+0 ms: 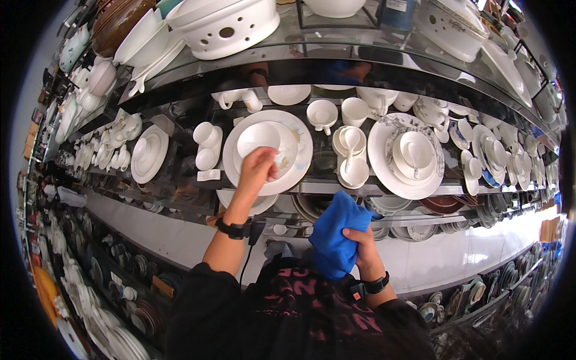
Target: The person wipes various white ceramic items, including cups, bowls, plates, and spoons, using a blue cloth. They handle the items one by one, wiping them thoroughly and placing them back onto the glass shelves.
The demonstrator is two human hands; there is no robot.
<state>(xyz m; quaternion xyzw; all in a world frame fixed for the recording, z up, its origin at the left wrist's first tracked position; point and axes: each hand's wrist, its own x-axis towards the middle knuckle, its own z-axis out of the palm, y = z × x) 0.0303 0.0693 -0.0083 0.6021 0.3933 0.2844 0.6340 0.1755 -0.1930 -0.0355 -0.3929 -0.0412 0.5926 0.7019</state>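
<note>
My left hand (260, 168) is over a white bowl (257, 137) that stands on stacked white plates; its fingers are curled at the bowl's lower right rim, and whether they touch or grip it cannot be told. The large bottom plate (302, 150) has a pale floral pattern. My right hand (362, 243) holds a bunched blue cloth (339, 229) before my chest, below the shelf edge. Between the plate settings stand small white bowls (354, 172) with a white spoon (351, 148). To the right lies a patterned plate (380, 155) under a smaller plate and bowl.
Above, a glass shelf (288, 42) bears a white pierced tureen (229, 33). White cups (321, 114) stand behind the settings, and two small white cups (203, 132) to the left. More plates (389, 204) sit on a lower shelf. Crockery shelves line both sides.
</note>
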